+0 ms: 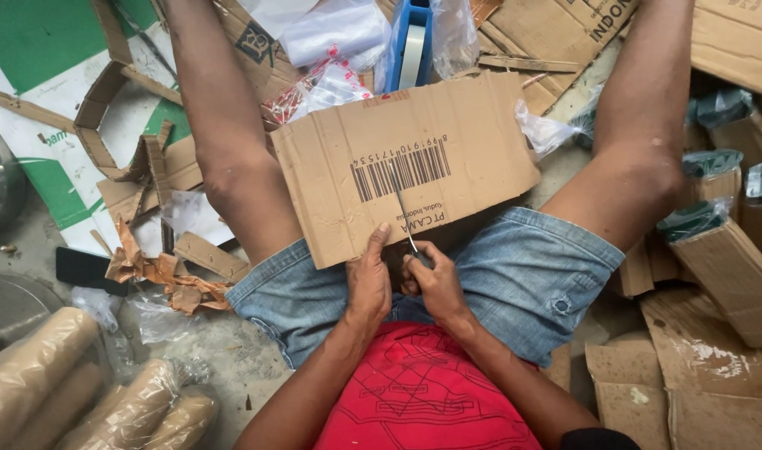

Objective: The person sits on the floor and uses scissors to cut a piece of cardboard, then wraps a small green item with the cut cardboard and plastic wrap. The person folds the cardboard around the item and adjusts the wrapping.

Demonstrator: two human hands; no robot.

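Observation:
A brown corrugated cardboard sheet point(447, 158) with a printed barcode lies across my lap, between my bare knees. My left hand point(369, 279) pinches its near edge, thumb on top. My right hand point(432, 283) grips the handles of a pair of scissors point(403, 212), whose thin blades run up into the cardboard beside the barcode. I sit on the floor in denim shorts and a red shirt.
Cardboard scraps point(160, 271) and strips litter the floor at left. A blue tape dispenser point(412, 42) and plastic bags lie beyond the sheet. Folded cardboard boxes point(727, 258) are stacked at right, wrapped rolls point(72, 392) at bottom left, a black phone point(82, 268) nearby.

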